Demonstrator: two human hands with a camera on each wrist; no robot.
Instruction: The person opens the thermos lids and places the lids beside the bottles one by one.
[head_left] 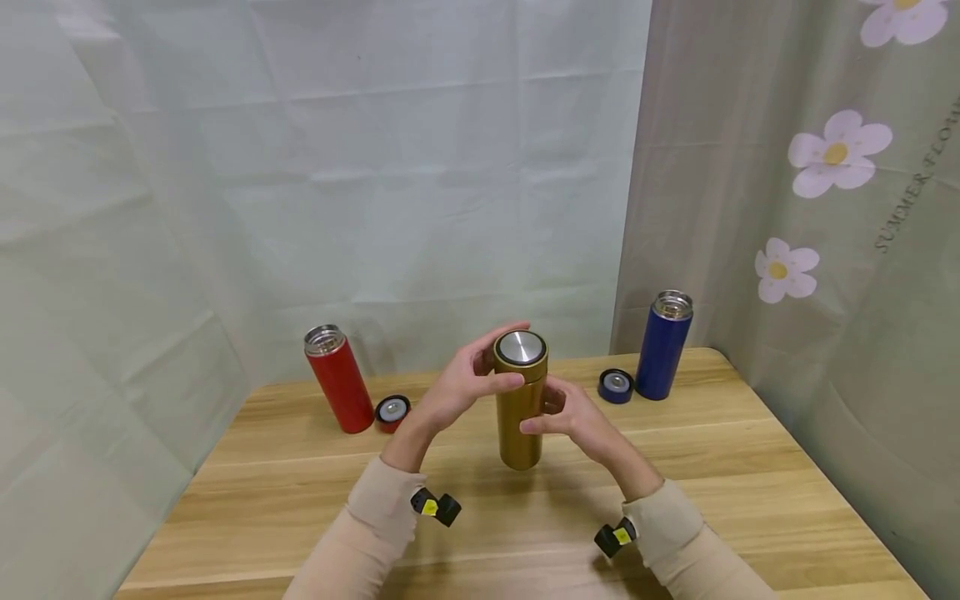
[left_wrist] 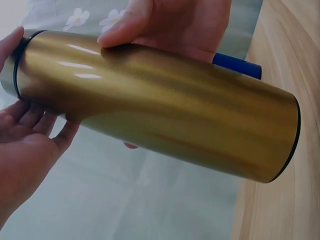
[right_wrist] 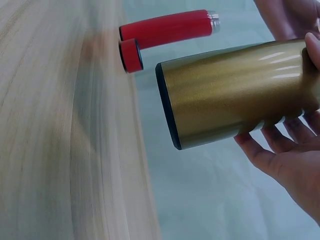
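Observation:
A gold thermos flask [head_left: 519, 425] stands upright between both hands in the head view, its lid [head_left: 521, 348] seated on top. My left hand [head_left: 463, 383] grips it around the lid, with the thumb across the near side. Lower down, my right hand [head_left: 581, 419] holds the flask's body from the right, fingers curled behind it. In the right wrist view, the base of the gold flask [right_wrist: 230, 95] appears raised off the table. The left wrist view shows the left fingers [left_wrist: 37, 122] at the lid end and the right thumb [left_wrist: 122, 35] on the body.
At the left stands an open red flask [head_left: 341, 383] beside its upturned lid [head_left: 392, 412]. An open blue flask [head_left: 663, 350] stands at the back right, its upturned lid [head_left: 616, 385] next to it. Curtains hang behind the wooden table [head_left: 262, 475].

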